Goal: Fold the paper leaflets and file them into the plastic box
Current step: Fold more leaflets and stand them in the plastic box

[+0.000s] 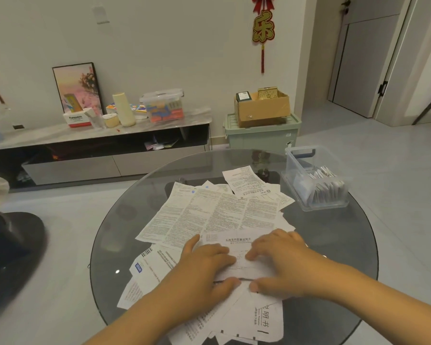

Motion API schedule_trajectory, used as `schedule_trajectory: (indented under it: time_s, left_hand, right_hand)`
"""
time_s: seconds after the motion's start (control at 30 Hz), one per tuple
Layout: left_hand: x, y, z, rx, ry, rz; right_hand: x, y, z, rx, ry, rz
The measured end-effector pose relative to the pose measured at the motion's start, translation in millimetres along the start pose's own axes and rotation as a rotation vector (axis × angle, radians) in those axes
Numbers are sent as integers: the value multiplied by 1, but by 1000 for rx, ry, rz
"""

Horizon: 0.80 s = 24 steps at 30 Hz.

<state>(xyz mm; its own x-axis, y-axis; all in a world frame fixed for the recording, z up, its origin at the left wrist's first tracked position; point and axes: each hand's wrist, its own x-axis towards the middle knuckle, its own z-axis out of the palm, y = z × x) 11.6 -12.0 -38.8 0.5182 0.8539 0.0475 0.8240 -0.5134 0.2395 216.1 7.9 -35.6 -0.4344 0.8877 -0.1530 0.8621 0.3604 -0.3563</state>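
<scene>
We have the white printed paper leaflet (237, 257) under both hands on the round smoked-glass table (339, 257), atop the loose pile of unfolded leaflets (209, 212). Our left hand (204, 265) and right hand (281, 265) pinch its near edge, fingers pressing it flat. Its long axis runs left to right between the grips. The clear plastic box (316, 180) stands far right, well apart, so our right hand is nearer for filing.
</scene>
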Motion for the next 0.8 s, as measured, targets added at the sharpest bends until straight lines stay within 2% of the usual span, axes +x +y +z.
schedule_trajectory:
  time_s: [0.17, 0.27, 0.53, 0.67, 0.8]
  left_hand:
    - [3, -6, -6, -243, 105, -33]
    - [6, -11, -5, -329, 173, -169]
    - [29, -11, 3, -302, 278, -341]
    - [36, -11, 5, -325, 238, -404]
    - [37, -17, 4, -373, 109, -427]
  right_hand:
    - [2, 9, -4, 38, 19, 36]
    - [2, 7, -18, 138, 81, 36]
    - [18, 10, -17, 377, 224, 190]
    - [21, 0, -11, 159, 217, 278]
    - [22, 5, -20, 55, 156, 293]
